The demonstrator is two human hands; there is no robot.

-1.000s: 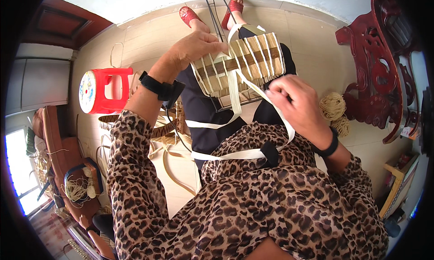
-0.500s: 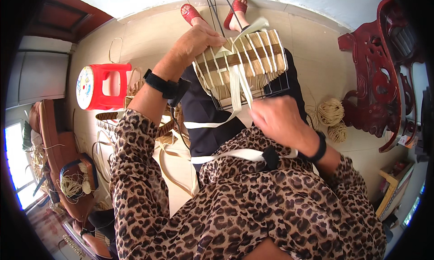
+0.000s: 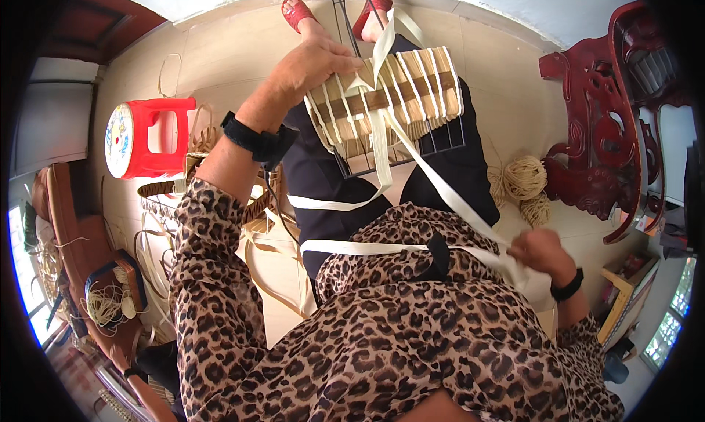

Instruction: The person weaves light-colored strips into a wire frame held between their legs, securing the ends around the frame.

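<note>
A partly woven basket (image 3: 422,92) on a black wire frame rests across my lap. Tan folded strips, a brown band and white lacing cover its upper side. My left hand (image 3: 319,68) is closed on its far left edge, thumb on top by a folded strip end. My right hand (image 3: 542,252) is closed on a flat cream strip (image 3: 449,196), which runs taut from the basket's middle out to the lower right. Another cream length (image 3: 382,154) hangs from the same spot and curves left over my thigh. Past the basket's far edge, a strip loop (image 3: 383,51) stands up.
On the left stand a red plastic stool (image 3: 172,136) and a woven hoop (image 3: 158,194) among loose strips. Balls of cord (image 3: 525,176) lie on the floor at right, beside carved dark red furniture (image 3: 587,128). A pale strip (image 3: 360,248) crosses my waist.
My right hand has swung out to the right and toward me, drawing the cream strip long and tight. My left hand keeps its hold. The strip loop beyond the basket has shifted.
</note>
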